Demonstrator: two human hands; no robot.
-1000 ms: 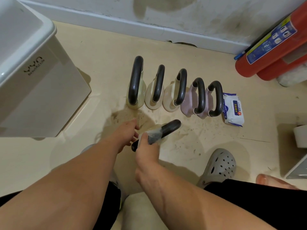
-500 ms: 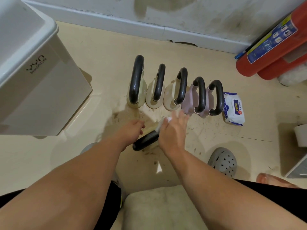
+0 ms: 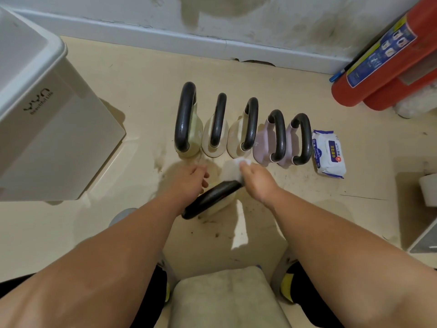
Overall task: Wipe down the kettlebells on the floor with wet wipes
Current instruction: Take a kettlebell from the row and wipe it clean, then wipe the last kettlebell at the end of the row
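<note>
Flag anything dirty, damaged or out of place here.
Floor before the kettlebell row is smeared with dark grime. Skirting board behind is cracked at its foot, wall above stained. One kettlebell sits out of line, under the wipe in the right hand.

The beige floor (image 3: 236,74) is scuffed and streaked with dirt. It meets a stained grey-white wall (image 3: 272,17) along a pale baseboard (image 3: 165,41), chipped at one spot. A white plastic bin (image 3: 47,138) stands at the left edge. Two red fire extinguishers (image 3: 378,76) rest tilted at the far right. The light is soft.
</note>
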